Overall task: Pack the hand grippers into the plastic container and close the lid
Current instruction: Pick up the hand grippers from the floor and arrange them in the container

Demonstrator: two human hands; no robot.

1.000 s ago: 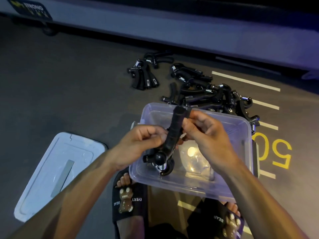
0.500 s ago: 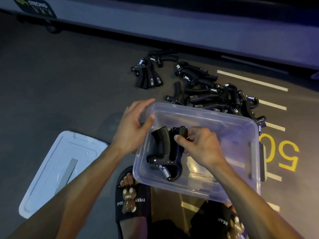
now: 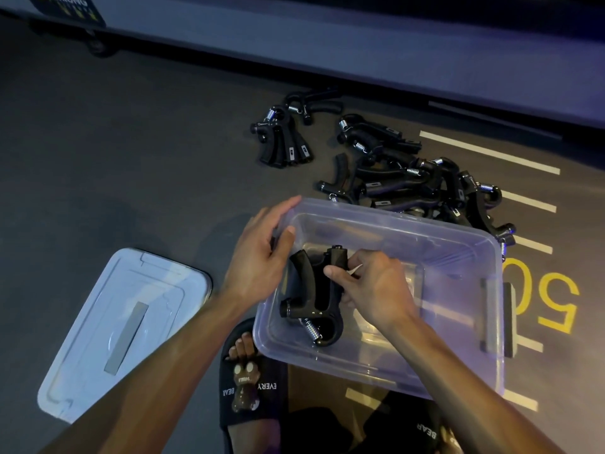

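Observation:
A clear plastic container point(image 3: 458, 365) sits on the floor in front of my feet. Inside it, at the left end, lies a black hand gripper point(image 3: 311, 296) with a silver spring. My right hand point(image 3: 373, 286) is inside the container with its fingers pinched on that gripper's handle. My left hand point(image 3: 262, 257) holds the container's left rim, thumb over the edge. Several more black hand grippers form a pile point(image 3: 425, 185) just beyond the container, and a smaller group point(image 3: 284, 139) lies farther left. The pale lid point(image 3: 121, 332) lies flat on the floor to the left.
Black slippers point(image 3: 248, 385) on my feet sit right below the container. The dark floor carries white lines and a yellow "50" point(image 3: 553, 299) to the right. A long pale ledge point(image 3: 327, 44) runs across the far side.
The gripper went from being held in both hands above the container down into its left end. My left hand let go of it and moved to the container's rim.

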